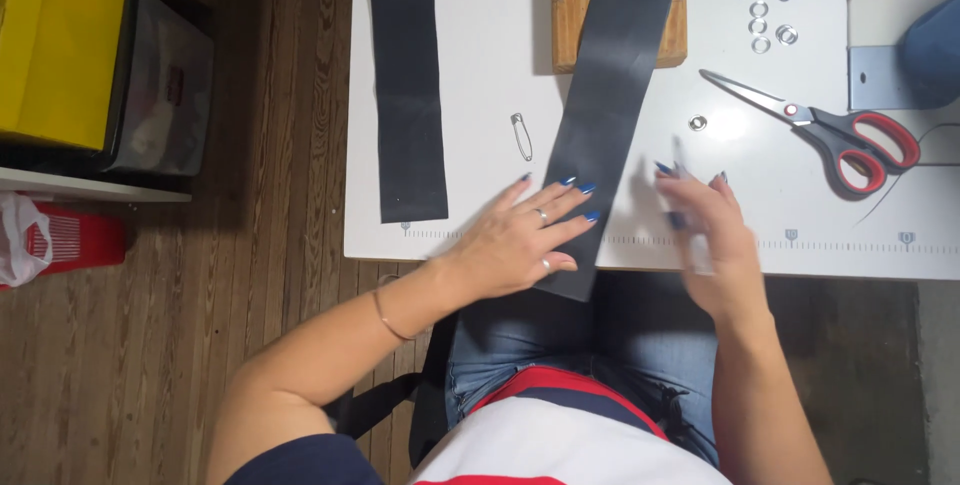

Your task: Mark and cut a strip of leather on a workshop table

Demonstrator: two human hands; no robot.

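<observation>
1. Dark fabric strip [610, 95] lies slanted across the white bench [480, 55], its upper part over a wooden block [572, 5] and its lower end hanging past the near edge.
2. Left hand [520, 240] presses flat on the strip's lower part, fingers spread wide.
3. Right hand [715, 240] hovers just beside the strip; it is blurred, so I cannot tell its grip.
4. A second dark strip [408, 85], a safety pin [522, 135], red-handled scissors [820, 125] and metal eyelets [765, 25] lie nearby.
</observation>
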